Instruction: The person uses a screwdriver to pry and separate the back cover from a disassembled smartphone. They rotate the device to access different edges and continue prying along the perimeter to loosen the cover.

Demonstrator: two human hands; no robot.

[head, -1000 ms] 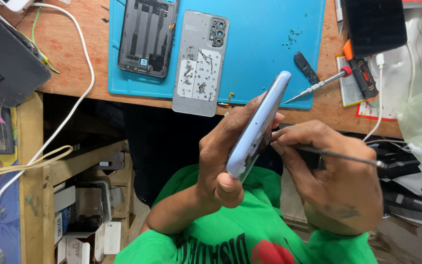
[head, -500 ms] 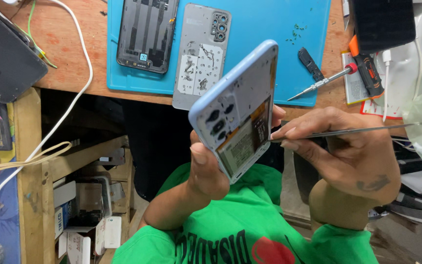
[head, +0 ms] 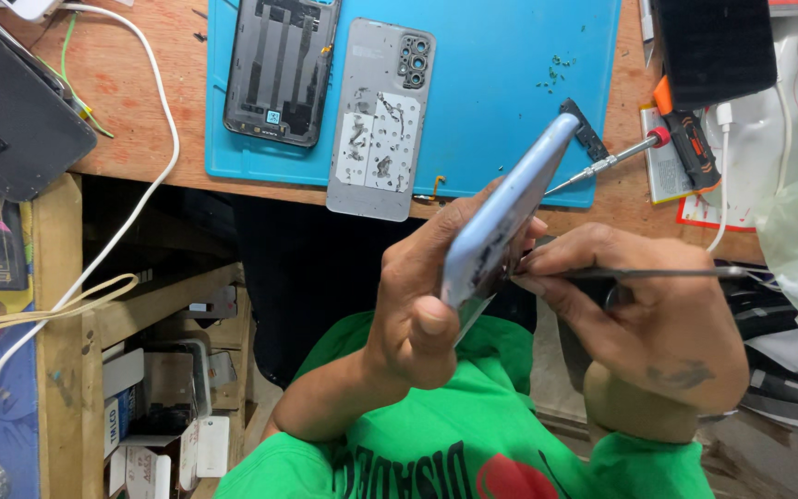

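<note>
You work at a wooden bench point(head: 140, 139) with a blue mat point(head: 510, 83) on it; take the mat as landmark. Left of the mat: a dark flat device point(head: 11, 111), cut off by the frame edge, and a white cable point(head: 163, 120) looping down off the bench. On the mat: a dark phone back cover point(head: 281, 69), then a grey back panel point(head: 380, 120) hanging over the mat's near edge. Below the mat, your left hand point(head: 417, 305) grips the light blue phone point(head: 505, 222), fingers curled around it, thumb pressed on its near end, phone tilted edge-on. Your right hand point(head: 639, 319) pinches a thin metal tool point(head: 648, 273) against the phone's edge; contact point hidden. Right of the mat: an orange-handled screwdriver point(head: 658, 139), tip on the mat. Shelf clutter under the bench is hard to make out.
</note>
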